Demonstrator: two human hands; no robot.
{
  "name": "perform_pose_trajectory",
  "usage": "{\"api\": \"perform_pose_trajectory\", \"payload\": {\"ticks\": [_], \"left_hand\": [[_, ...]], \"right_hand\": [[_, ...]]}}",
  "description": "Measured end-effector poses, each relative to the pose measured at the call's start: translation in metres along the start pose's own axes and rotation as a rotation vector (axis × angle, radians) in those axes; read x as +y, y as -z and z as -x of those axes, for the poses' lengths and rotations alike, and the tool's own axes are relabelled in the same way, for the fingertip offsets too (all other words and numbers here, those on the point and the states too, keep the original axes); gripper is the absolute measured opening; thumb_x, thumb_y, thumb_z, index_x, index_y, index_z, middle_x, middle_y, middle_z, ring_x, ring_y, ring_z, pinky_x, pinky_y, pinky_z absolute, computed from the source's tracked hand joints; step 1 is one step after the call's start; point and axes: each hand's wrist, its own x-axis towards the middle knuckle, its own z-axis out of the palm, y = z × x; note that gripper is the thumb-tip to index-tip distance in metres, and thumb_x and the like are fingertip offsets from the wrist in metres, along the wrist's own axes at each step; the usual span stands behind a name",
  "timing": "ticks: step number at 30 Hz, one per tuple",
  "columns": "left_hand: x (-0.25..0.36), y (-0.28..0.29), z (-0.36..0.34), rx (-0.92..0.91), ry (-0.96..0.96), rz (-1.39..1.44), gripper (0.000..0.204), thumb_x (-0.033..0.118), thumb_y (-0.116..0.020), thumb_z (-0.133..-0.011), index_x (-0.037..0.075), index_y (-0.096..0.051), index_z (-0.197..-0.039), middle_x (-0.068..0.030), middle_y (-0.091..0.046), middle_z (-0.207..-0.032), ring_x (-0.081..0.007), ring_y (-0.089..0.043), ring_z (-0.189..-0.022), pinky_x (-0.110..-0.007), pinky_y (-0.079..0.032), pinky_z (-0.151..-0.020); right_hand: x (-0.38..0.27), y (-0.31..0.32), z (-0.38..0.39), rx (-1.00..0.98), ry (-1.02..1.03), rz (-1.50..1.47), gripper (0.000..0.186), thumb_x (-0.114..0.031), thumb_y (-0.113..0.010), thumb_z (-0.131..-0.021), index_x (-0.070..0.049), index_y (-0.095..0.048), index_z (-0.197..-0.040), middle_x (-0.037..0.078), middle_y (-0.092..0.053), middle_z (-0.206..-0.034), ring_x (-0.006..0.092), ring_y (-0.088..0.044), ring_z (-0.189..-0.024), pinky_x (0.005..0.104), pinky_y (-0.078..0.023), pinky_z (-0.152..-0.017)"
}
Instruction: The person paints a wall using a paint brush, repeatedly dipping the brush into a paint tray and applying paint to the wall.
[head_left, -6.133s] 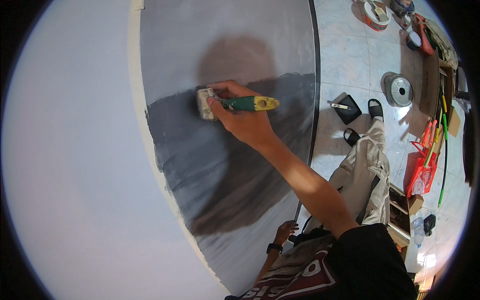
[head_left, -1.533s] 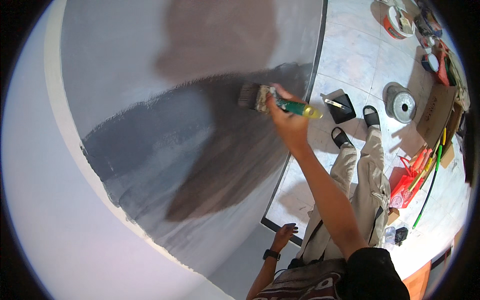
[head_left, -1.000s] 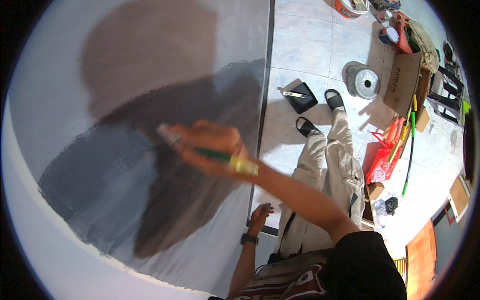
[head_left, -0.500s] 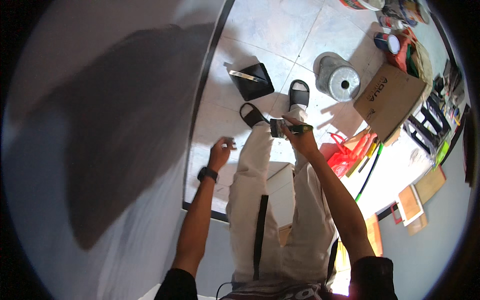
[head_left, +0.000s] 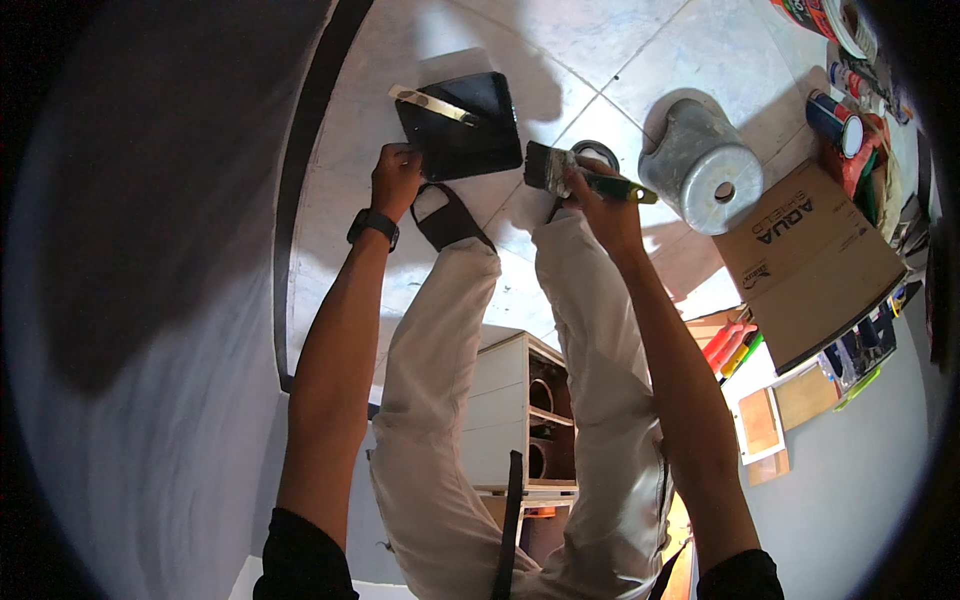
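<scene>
My right hand [head_left: 600, 205] grips a flat paintbrush [head_left: 560, 172] with a green and yellow handle, its dark wet bristles pointing left toward a black paint tray [head_left: 462, 128] on the tiled floor. A pale stir stick [head_left: 432, 103] lies across the tray. My left hand [head_left: 396, 178], with a dark watch at the wrist, reaches down to the tray's near left edge, fingers curled; whether it grasps the edge is unclear. My legs in light trousers and black sandals stand below the tray.
A wall [head_left: 150, 250] painted dark grey fills the left. A metal can [head_left: 700, 165] lies on its side at the right, beside a cardboard box [head_left: 810, 260], paint tins [head_left: 835, 115] and tools. A small white cabinet [head_left: 525, 420] stands between my legs.
The view has swung from the wall down to the floor. My right hand brought the brush off the wall to the tray, and my left hand reached down to the tray's edge.
</scene>
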Motion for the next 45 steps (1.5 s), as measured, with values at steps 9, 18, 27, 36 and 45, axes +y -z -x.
{"api": "perform_pose_trajectory", "payload": {"ticks": [9,18,27,36,45], "left_hand": [[0.026,0.016,0.0,0.055,-0.214,-0.316,0.019,0.011,-0.062,-0.1,0.0,-0.053,-0.112,-0.0121,-0.071,-0.1,-0.0204,-0.069,-0.089,-0.034,-0.056,-0.076],[0.123,-0.03,-0.009,0.021,-0.303,-0.397,0.014,0.011,-0.059,-0.1,0.002,-0.053,-0.109,-0.014,-0.071,-0.094,-0.0233,-0.069,-0.081,-0.037,-0.054,-0.073],[0.229,-0.071,-0.02,0.016,-0.417,-0.393,0.011,0.002,-0.059,-0.094,0.002,-0.05,-0.101,-0.0104,-0.068,-0.085,-0.0155,-0.063,-0.072,-0.031,-0.052,-0.067],[0.332,-0.115,-0.039,-0.09,-0.442,-0.157,0.013,0.004,-0.062,-0.095,0.003,-0.05,-0.101,-0.0058,-0.066,-0.078,-0.0123,-0.061,-0.067,-0.03,-0.053,-0.063],[0.411,-0.14,-0.037,-0.102,-0.414,-0.365,0.017,0.005,-0.064,-0.094,0.0,-0.05,-0.102,-0.0073,-0.066,-0.082,-0.013,-0.061,-0.066,-0.029,-0.052,-0.062]], "right_hand": [[0.025,0.071,0.027,0.387,-0.07,-0.03,0.04,-0.031,-0.072,-0.099,0.005,-0.071,-0.117,0.011,-0.076,-0.098,0.0156,-0.069,-0.092,0.0313,-0.054,-0.085],[0.009,0.211,-0.025,0.573,0.184,-0.436,0.025,-0.027,-0.076,-0.093,-0.002,-0.072,-0.098,0.003,-0.064,-0.071,0.0089,-0.049,-0.055,0.0257,-0.034,-0.049],[-0.05,0.215,-0.093,0.435,0.04,-0.92,0.03,-0.03,-0.059,-0.103,-0.018,-0.054,-0.076,-0.006,-0.038,-0.058,0.009,-0.029,-0.047,0.0277,-0.023,-0.046],[-0.188,0.234,-0.202,0.594,0.081,-0.956,0.027,-0.028,-0.065,-0.096,-0.007,-0.068,-0.111,0.01,-0.069,-0.091,0.011,-0.04,-0.052,0.0264,-0.027,-0.045],[-0.212,0.231,-0.274,0.762,0.064,-0.91,0.022,-0.025,-0.077,-0.087,-0.007,-0.065,-0.088,0.006,-0.064,-0.074,0.0117,-0.04,-0.047,0.0289,-0.029,-0.044]]}}
